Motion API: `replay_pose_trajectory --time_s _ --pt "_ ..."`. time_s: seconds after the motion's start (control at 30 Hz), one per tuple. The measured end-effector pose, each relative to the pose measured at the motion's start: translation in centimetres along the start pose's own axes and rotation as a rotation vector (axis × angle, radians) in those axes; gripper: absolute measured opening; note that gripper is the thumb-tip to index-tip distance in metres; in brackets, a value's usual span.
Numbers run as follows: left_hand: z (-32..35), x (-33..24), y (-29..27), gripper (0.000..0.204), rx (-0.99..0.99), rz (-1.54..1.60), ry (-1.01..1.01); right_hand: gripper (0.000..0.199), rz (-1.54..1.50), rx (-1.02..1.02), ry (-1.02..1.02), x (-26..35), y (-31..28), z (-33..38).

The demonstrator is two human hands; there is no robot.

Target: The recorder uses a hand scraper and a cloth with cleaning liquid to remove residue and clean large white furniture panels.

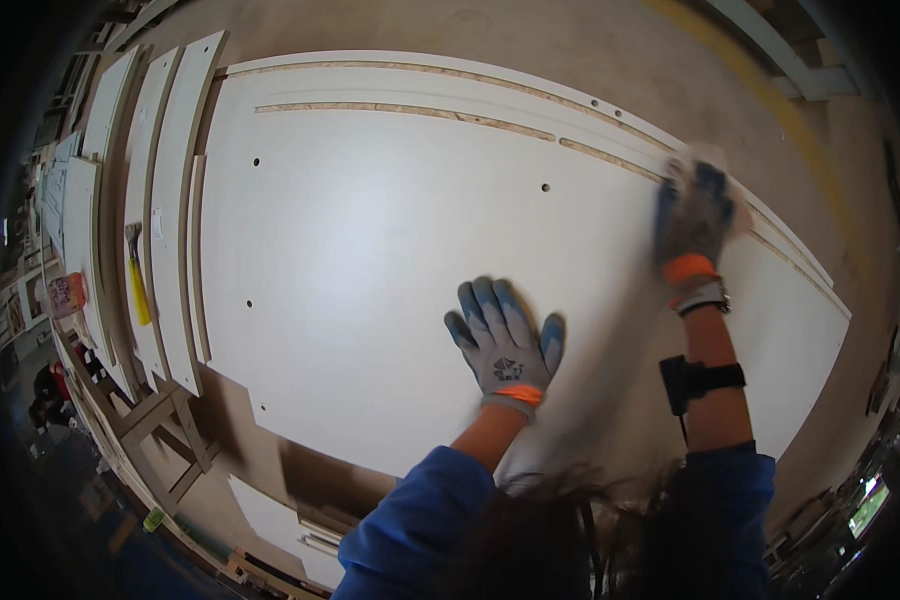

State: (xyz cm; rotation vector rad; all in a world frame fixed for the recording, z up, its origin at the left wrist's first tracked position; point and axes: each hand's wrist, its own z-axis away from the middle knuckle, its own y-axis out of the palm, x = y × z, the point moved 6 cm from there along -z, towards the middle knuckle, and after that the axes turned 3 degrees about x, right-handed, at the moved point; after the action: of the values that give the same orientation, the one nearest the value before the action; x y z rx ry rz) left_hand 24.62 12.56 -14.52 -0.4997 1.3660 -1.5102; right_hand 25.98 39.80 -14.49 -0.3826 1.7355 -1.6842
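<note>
A large white board lies flat before me, with long grooves along its far side that bare the chipboard core, and several small dark holes. My left hand, in a grey glove with blue fingertips, rests palm down on the board, fingers spread. Over the grooves near the far right edge is my right hand, gloved alike and smeared by motion. Its fingers bend round a pale rag, whose blurred edges show on both sides of the glove.
Long narrow white boards stand side by side at the left. On one lies a scraper with a yellow handle; a pinkish jar is farther left. Below them is a wooden frame. Beyond the board runs brown floor with a yellow stripe.
</note>
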Motion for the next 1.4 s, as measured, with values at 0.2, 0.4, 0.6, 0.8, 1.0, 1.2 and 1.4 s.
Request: replay_pose_trajectory --time_s 0.2,0.4,0.6,0.8,1.0,1.2,1.4 --pt "-0.6 0.4 -0.4 0.076 -0.025 0.029 0.115 0.069 -0.305 -0.218 -0.529 23.0 -6.7 -0.3" --pt "-4.3 19.3 -11.4 0.074 -0.159 0.187 0.336 0.053 -0.190 -0.213 -0.151 10.9 -3.6 -0.7" --pt "-8.8 33.2 -15.9 0.070 -0.187 0.021 0.145 0.057 -0.451 -0.354 -0.252 28.6 -8.0 -1.9" --pt "-8.9 35.5 -16.0 0.069 -0.163 -0.041 0.086 0.072 -0.135 -0.149 -0.545 44.6 -13.8 -0.9" --pt "-9.2 34.9 -14.0 0.074 -0.159 0.045 0.082 0.059 -0.220 -0.133 0.017 25.9 -7.0 -1.3" --pt "-9.1 35.7 -15.6 0.075 -0.155 0.039 0.072 0.066 -0.147 -0.247 -0.384 47.5 -13.1 -2.8" --pt "-9.3 36.2 -16.4 0.075 -0.102 0.034 0.040 0.060 -0.396 -0.208 -0.498 44.6 -12.6 -2.8"
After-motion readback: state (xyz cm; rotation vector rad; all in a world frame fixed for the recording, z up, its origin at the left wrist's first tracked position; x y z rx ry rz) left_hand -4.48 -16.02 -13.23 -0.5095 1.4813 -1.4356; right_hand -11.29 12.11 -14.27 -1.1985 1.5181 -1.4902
